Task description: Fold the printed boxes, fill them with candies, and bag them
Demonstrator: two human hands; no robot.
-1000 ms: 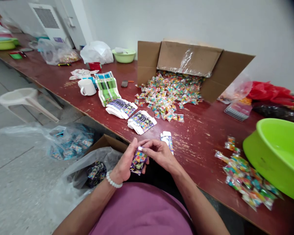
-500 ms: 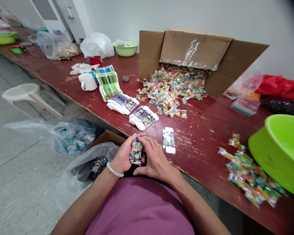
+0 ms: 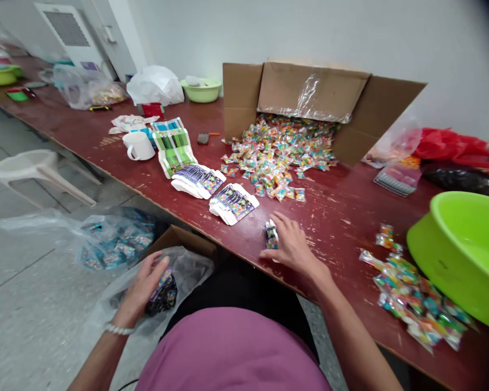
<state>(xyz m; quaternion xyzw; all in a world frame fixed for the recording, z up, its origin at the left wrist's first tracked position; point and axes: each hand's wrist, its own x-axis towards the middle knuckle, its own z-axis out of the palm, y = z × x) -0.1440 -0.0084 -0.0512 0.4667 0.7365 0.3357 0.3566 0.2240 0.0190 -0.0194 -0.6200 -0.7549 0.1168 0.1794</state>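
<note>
My left hand, with a white bead bracelet at its wrist, is low over a clear plastic bag lining a cardboard box on the floor side. Its fingers are apart, and dark printed candy boxes lie in the bag just beneath. At the table edge my right hand has its thumb and fingers around a small printed carton, whose far side is partly hidden. Two fanned stacks of flat purple cartons, one nearer and one farther, lie left of that hand.
An open cardboard box spills wrapped candies onto the red table. More candies lie by a green basin at right. Green cartons and a white mug stand left. A plastic stool is on the floor.
My hands have parted. The left moved down-left to the bag with the candy box and its fingers have spread; the right moved to the table and took hold of the single carton there.
</note>
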